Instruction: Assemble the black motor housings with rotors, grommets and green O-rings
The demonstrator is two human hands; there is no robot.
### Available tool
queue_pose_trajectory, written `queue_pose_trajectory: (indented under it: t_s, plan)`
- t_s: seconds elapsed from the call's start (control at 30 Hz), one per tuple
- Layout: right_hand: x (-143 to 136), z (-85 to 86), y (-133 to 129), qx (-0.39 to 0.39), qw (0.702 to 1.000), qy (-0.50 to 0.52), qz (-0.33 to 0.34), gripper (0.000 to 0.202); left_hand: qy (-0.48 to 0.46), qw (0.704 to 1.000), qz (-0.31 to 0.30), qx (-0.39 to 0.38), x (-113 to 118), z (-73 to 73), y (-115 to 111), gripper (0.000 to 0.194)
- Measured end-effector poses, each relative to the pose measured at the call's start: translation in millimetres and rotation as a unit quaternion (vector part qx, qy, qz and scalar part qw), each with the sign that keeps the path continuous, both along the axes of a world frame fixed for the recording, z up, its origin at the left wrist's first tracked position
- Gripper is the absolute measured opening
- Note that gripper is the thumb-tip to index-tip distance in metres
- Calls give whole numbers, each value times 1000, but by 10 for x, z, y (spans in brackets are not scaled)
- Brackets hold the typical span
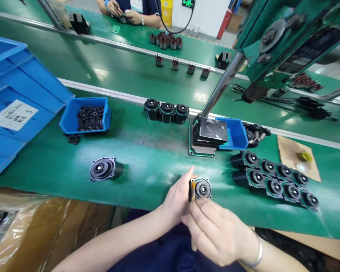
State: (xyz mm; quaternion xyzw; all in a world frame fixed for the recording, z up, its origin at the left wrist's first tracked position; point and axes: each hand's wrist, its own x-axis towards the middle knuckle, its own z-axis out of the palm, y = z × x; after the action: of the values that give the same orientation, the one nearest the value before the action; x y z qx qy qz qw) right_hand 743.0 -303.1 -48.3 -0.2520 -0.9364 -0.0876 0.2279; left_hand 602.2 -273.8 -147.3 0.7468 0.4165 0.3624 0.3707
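Observation:
My left hand [178, 196] is wrapped round the side of a black round housing [203, 188] with a silver flange, just above the near edge of the green bench. In my right hand [215, 230] is a small brush [193, 189] with an orange-yellow tip, held against the left side of the flange. The fingertips of my right hand cover the lower rim of the housing. Another black housing [102, 169] lies alone on the bench to the left, its open face turned up.
A press with a black block [210, 130] stands beyond my hands. Several housings [273, 187] fill the right side, three more [167, 111] stand behind. A blue bin of rings [91, 117] and a large blue crate [22, 87] are left. A co-worker's hands [127, 17] show across.

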Motion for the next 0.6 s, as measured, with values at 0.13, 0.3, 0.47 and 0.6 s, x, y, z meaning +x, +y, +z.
queue_pose_trajectory:
  t_s: [0.13,0.3,0.47,0.6]
  plan:
    - [16,55,-88,-8,1000,-2,11,28,-16,1000,4,-10,18,-3,6,101]
    - [170,138,-205,-20,999,-36,6,29,-20,1000,-1,-8,21,11,17,104]
    - [329,201,-208,-26,997,-70,10,32,-14,999,-25,-44,-32,117,74,103]
    - [416,198,-106,-11,994,-111,1,30,3,996,-55,-70,-61,194,134,101]
